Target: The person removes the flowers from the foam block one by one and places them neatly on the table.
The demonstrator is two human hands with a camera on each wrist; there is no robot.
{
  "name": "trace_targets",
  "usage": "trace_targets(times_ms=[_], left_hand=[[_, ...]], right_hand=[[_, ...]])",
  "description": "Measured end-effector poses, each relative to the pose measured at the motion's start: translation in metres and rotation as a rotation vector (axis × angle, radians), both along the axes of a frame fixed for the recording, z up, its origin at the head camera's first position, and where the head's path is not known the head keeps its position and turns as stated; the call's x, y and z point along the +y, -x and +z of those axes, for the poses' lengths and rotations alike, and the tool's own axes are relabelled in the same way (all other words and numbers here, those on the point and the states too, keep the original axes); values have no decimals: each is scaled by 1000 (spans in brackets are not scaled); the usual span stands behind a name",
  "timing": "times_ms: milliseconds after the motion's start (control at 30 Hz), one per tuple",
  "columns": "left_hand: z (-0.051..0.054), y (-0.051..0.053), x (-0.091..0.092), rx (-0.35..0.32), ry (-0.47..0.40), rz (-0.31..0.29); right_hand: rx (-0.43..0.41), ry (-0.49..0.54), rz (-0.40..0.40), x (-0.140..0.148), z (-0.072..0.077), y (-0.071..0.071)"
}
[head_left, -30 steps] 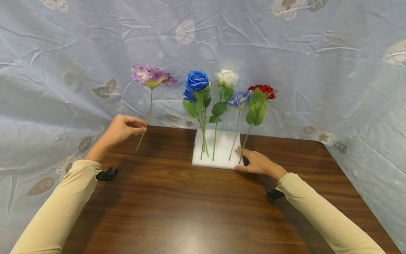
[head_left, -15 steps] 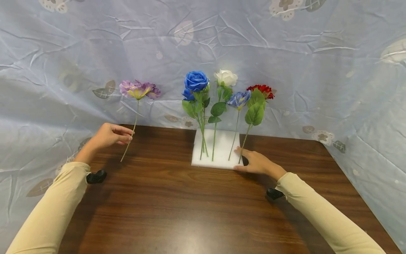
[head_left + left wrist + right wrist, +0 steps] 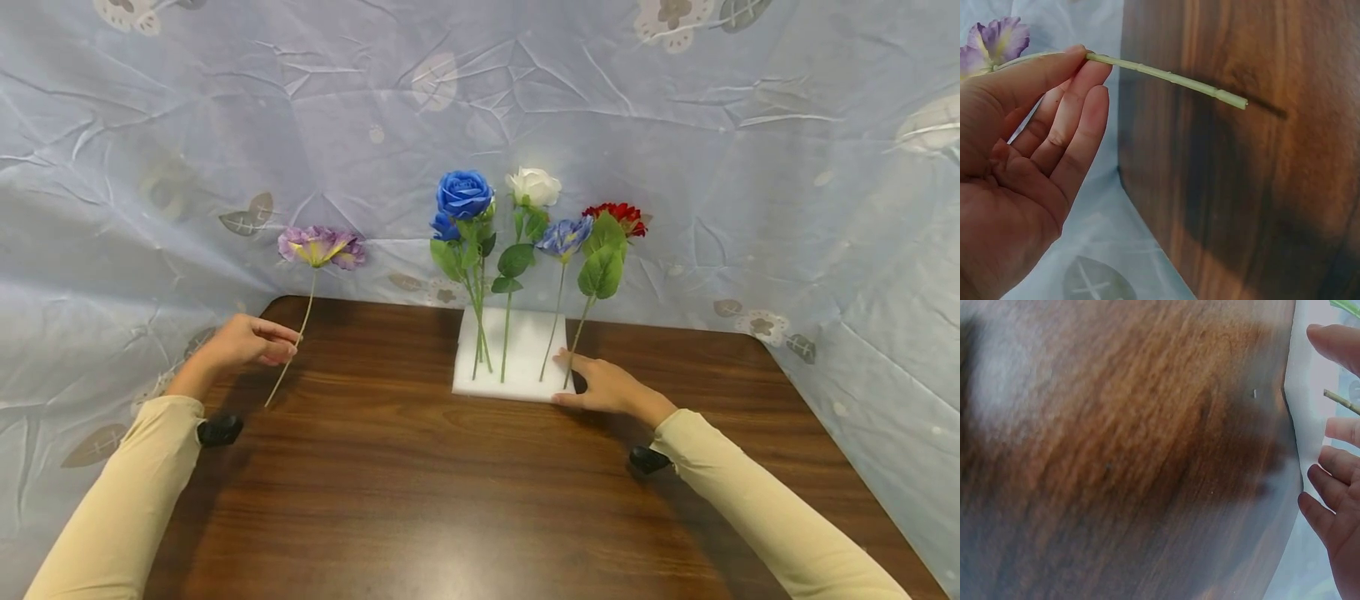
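In the head view my left hand (image 3: 243, 340), at the table's left side, pinches the thin stem of a purple flower (image 3: 318, 247) between thumb and fingertips. The stem's lower end points down over the wood; in the left wrist view the bare stem (image 3: 1172, 77) juts past the fingertips. A white foam block (image 3: 525, 346) bears several upright artificial flowers: blue roses (image 3: 464, 194), a white rose (image 3: 534, 187), a blue-violet flower (image 3: 564, 237) and a red flower (image 3: 618, 218). My right hand (image 3: 611, 386) rests against the block's right edge, fingers spread beside the red flower's stem.
A brown wooden table (image 3: 450, 483) lies under both arms. Pale patterned cloth (image 3: 375, 75) hangs behind and at the sides, close to the table's back edge. Dark wrist devices are on both sleeves.
My left hand has moved left and down toward the table with the purple flower. The right hand stays at the foam block, and the planted flowers stand as before.
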State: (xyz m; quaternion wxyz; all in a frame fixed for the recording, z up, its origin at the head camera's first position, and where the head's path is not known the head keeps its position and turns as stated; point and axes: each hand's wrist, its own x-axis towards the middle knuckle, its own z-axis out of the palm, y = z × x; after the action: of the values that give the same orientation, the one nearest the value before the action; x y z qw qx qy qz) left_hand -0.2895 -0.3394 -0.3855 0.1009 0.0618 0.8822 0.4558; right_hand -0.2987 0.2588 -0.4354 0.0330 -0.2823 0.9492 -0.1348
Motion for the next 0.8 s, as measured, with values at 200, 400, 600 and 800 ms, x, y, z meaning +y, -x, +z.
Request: trace_targets(times_ms=[200, 400, 600, 800], left_hand=[[-10, 0, -8, -52, -30, -7], [-15, -3, -13, -76, -11, -29], [-22, -4, -16, -117, 10, -18], [-28, -7, -17, -164, -24, 7]], right_hand=[[-4, 3, -2, 1, 1, 0], [0, -2, -3, 1, 1, 0], [-9, -6, -8, 0, 2, 0], [-7, -14, -5, 0, 0, 0]])
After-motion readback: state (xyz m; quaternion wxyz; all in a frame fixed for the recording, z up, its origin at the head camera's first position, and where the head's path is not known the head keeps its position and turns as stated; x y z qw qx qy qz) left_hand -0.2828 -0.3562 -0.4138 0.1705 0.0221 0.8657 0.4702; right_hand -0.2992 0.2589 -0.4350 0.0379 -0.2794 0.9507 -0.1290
